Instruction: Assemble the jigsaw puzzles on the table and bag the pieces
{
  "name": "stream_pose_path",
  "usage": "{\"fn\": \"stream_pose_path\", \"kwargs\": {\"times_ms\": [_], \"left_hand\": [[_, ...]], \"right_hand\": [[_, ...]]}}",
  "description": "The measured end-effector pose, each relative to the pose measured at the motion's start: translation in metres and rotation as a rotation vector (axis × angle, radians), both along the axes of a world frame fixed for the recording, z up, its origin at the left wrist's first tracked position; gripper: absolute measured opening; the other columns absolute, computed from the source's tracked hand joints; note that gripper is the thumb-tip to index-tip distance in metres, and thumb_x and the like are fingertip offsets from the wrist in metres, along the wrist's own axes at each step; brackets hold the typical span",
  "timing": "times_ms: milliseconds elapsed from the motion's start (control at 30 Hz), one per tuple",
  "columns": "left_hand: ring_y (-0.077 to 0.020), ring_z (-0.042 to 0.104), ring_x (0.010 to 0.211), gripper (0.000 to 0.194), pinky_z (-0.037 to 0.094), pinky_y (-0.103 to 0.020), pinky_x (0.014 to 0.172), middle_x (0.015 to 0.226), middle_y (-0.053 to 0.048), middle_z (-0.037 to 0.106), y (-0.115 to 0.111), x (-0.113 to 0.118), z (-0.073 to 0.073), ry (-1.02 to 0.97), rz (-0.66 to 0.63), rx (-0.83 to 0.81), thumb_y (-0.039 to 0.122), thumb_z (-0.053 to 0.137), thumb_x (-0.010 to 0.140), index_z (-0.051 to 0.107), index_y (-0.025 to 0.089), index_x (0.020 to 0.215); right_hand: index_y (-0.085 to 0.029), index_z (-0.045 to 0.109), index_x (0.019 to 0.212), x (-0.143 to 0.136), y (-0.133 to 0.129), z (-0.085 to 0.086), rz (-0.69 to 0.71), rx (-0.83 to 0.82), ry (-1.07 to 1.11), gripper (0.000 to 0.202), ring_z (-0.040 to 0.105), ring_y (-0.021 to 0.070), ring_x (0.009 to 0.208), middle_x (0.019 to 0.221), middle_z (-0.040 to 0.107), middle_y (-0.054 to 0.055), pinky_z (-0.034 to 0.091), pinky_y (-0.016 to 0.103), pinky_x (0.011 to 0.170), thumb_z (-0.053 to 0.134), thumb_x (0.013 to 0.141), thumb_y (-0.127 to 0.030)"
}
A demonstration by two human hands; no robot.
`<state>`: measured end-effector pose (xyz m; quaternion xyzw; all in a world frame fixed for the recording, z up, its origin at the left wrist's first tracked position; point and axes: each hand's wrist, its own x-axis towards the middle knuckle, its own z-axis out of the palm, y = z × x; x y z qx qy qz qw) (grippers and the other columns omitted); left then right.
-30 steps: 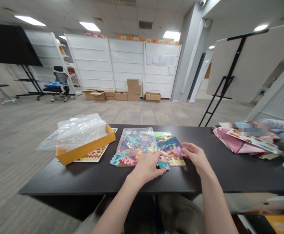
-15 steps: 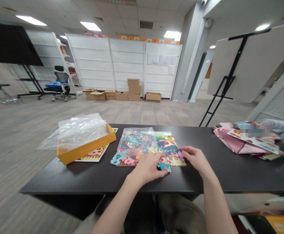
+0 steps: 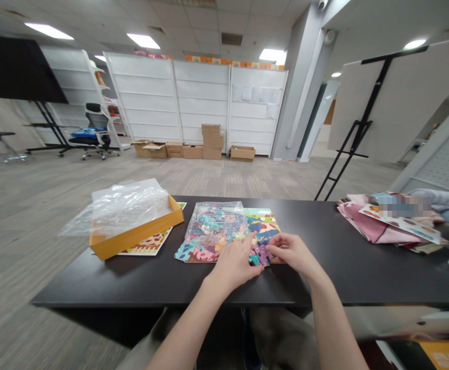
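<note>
My left hand [image 3: 237, 262] rests at the lower edge of a colourful picture board [image 3: 265, 223], its thumb and fingers around a teal puzzle piece [image 3: 254, 259]. Pinched in the fingertips of my right hand [image 3: 292, 253] is a purple puzzle piece [image 3: 263, 254], which overlaps or touches the teal one. A clear plastic bag [image 3: 219, 221] with colourful pieces lies over the left part of the board. Pink and blue pieces [image 3: 203, 253] show at the bag's lower edge. My left palm hides part of the pieces.
On the left of the black table [image 3: 139, 285], a yellow box [image 3: 139, 237] with clear plastic sits over a printed sheet [image 3: 158, 244]. Folded pink cloths [image 3: 363, 226] and a printed card lie at the right. Crumpled clear plastic is at the far right edge.
My right hand has moved left with the purple piece, bringing it up to the teal piece by my left hand. My left hand has shifted only slightly.
</note>
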<state>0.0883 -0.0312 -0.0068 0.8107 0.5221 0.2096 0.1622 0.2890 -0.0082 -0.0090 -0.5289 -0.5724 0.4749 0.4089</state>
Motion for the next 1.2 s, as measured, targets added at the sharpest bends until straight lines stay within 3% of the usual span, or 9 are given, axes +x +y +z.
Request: {"fn": "stream_pose_path", "kwargs": {"times_ms": [233,433,567,667,800,933,1033,1133,1200], "left_hand": [[-0.0332,0.066,0.113,0.052,0.052,-0.043,0.095,0.12,-0.012,0.07,-0.003,-0.001,-0.003,-0.031,-0.037,0.049,0.033,0.068,0.079,0.055,0.019,0.127],[-0.0311,0.068,0.109,0.041,0.053,-0.041,0.093,0.114,-0.009,0.073,0.0,-0.001,-0.009,-0.053,-0.063,0.081,0.031,0.07,0.078,0.062,0.022,0.117],[-0.0295,0.069,0.107,0.038,0.054,-0.039,0.092,0.111,-0.008,0.074,0.003,-0.004,-0.009,-0.089,-0.096,0.132,0.028,0.071,0.077,0.064,0.023,0.114],[-0.0285,0.069,0.106,0.036,0.054,-0.04,0.092,0.112,-0.008,0.074,0.003,-0.008,-0.006,-0.132,-0.103,0.197,0.027,0.071,0.079,0.064,0.022,0.114],[-0.0276,0.069,0.107,0.036,0.054,-0.041,0.093,0.116,-0.008,0.073,0.003,-0.011,-0.002,-0.185,-0.094,0.282,0.023,0.07,0.08,0.064,0.02,0.116],[-0.0258,0.067,0.111,0.041,0.053,-0.04,0.096,0.12,-0.007,0.071,0.003,-0.015,-0.001,-0.22,-0.12,0.33,0.02,0.071,0.081,0.061,0.021,0.121],[-0.026,0.059,0.125,0.056,0.049,-0.04,0.106,0.134,-0.01,0.063,0.007,-0.032,0.001,-0.205,-0.16,0.357,0.027,0.076,0.081,0.055,0.023,0.133],[-0.0279,0.056,0.128,0.058,0.047,-0.042,0.106,0.136,-0.01,0.061,0.012,-0.06,0.004,-0.107,-0.041,0.369,0.027,0.078,0.08,0.055,0.024,0.133],[-0.029,0.063,0.114,0.036,0.05,-0.042,0.097,0.118,-0.008,0.07,0.015,-0.078,0.005,0.026,0.08,0.326,0.029,0.074,0.083,0.065,0.023,0.117]], "right_hand": [[-0.018,0.063,0.07,-0.011,0.005,-0.01,0.063,0.137,-0.244,0.027,0.057,0.0139,0.054,0.061,0.066,0.001,0.044,0.026,0.053,0.076,0.068,-0.042],[-0.019,0.067,0.072,-0.009,0.0,-0.006,0.074,0.195,-0.444,0.023,0.056,0.0145,0.055,0.061,0.066,0.001,0.041,0.026,0.053,0.072,0.073,-0.042],[-0.019,0.07,0.083,-0.005,-0.003,-0.002,0.076,0.196,-0.467,0.027,0.054,0.0142,0.053,0.059,0.064,-0.001,0.04,0.027,0.053,0.07,0.076,-0.045],[-0.019,0.071,0.087,-0.004,-0.005,0.001,0.099,0.182,-0.395,0.032,0.058,0.0152,0.058,0.068,0.068,0.002,0.044,0.028,0.057,0.068,0.079,-0.05],[-0.018,0.067,0.088,-0.008,-0.005,0.002,0.168,0.096,-0.072,0.041,0.066,0.0182,0.073,0.085,0.074,0.005,0.051,0.03,0.067,0.075,0.074,-0.055],[-0.018,0.063,0.093,-0.014,-0.003,0.0,0.121,-0.002,0.087,0.054,0.063,0.0162,0.062,0.071,0.069,0.001,0.046,0.026,0.056,0.083,0.065,-0.059],[-0.02,0.06,0.097,-0.013,-0.001,-0.003,0.037,-0.001,0.126,0.059,0.061,0.0153,0.059,0.069,0.068,0.0,0.04,0.024,0.052,0.085,0.061,-0.06],[-0.021,0.057,0.099,-0.008,0.001,-0.004,-0.061,0.023,0.127,0.062,0.054,0.0126,0.051,0.063,0.065,-0.003,0.034,0.022,0.048,0.084,0.061,-0.062],[-0.021,0.057,0.098,-0.006,0.001,-0.003,-0.077,0.038,0.108,0.06,0.049,0.0108,0.048,0.058,0.061,-0.005,0.03,0.021,0.046,0.083,0.062,-0.062]]}}
